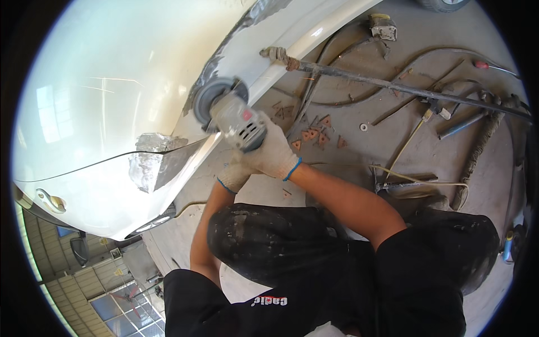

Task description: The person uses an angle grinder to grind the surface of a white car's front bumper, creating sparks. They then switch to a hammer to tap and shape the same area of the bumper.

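An angle grinder point(238, 121) with a grey body is gripped in both my gloved hands. My right hand point(274, 150) wraps round its body from the right. Lower down, my left hand point(236, 173) is closed at the rear end, its fingers partly hidden. The round disc point(202, 104) under a guard meets the edge of a white car's body panel point(95, 112), beside the sill point(303, 59). Thin bright streaks like sparks show near it. Bare grey metal shows along the panel edge and in a sanded patch point(147, 168) nearer me.
A long metal bar point(387, 85) reaches from the sill across the floor at right. Several triangular metal pieces point(320, 136) lie scattered below it. Hoses, a cable point(412, 140), a blue tube point(461, 126) and a red-handled tool point(482, 65) lie farther right.
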Demonstrator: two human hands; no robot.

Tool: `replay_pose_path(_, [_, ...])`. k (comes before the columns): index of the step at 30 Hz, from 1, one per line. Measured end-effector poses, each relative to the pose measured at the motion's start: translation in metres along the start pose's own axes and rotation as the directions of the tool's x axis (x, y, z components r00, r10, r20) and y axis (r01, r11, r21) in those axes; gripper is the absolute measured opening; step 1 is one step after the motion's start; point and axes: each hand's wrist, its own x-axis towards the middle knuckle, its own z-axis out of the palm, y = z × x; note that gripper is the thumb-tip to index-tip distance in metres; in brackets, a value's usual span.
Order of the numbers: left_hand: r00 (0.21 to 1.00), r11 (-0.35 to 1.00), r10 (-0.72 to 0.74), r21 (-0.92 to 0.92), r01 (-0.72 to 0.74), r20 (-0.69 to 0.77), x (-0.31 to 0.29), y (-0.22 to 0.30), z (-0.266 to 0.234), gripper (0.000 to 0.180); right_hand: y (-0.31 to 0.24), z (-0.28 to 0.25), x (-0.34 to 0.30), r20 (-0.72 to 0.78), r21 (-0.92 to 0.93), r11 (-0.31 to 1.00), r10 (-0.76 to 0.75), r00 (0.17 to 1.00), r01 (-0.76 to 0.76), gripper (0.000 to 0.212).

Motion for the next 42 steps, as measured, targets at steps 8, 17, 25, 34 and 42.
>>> replay_pose_path(8, [0.994, 0.979, 0.109, 0.169, -0.112, 0.026, 0.007, 0.015, -0.002, 0.069, -0.009, -0.012, 0.003, -0.025, 0.103, 0.995, 0.005, 1.000, -0.002, 0.063])
replay_pose_path(17, [0.985, 0.958, 0.175, 0.230, -0.172, 0.007, 0.011, 0.040, 0.003, 0.083, 0.002, -0.011, 0.005, 0.031, 0.095, 0.995, 0.033, 0.999, -0.036, 0.061])
replay_pose_path(25, [0.996, 0.993, 0.035, 0.115, -0.026, -0.077, 0.011, 0.023, 0.004, 0.091, -0.003, -0.018, 0.003, 0.048, 0.095, 0.994, 0.041, 0.998, -0.045, 0.064])
replay_pose_path(34, [0.989, 0.990, -0.140, -0.016, 0.141, 0.051, 0.011, 0.032, 0.015, 0.109, 0.003, -0.016, 0.002, 0.043, 0.089, 0.994, 0.064, 0.997, -0.067, 0.066])
replay_pose_path(42, [1.000, 0.988, 0.029, 0.154, -0.029, 0.004, 0.013, -0.024, 0.012, 0.101, 0.010, -0.013, 0.004, 0.019, 0.078, 0.997, -0.002, 1.000, 0.001, 0.063])
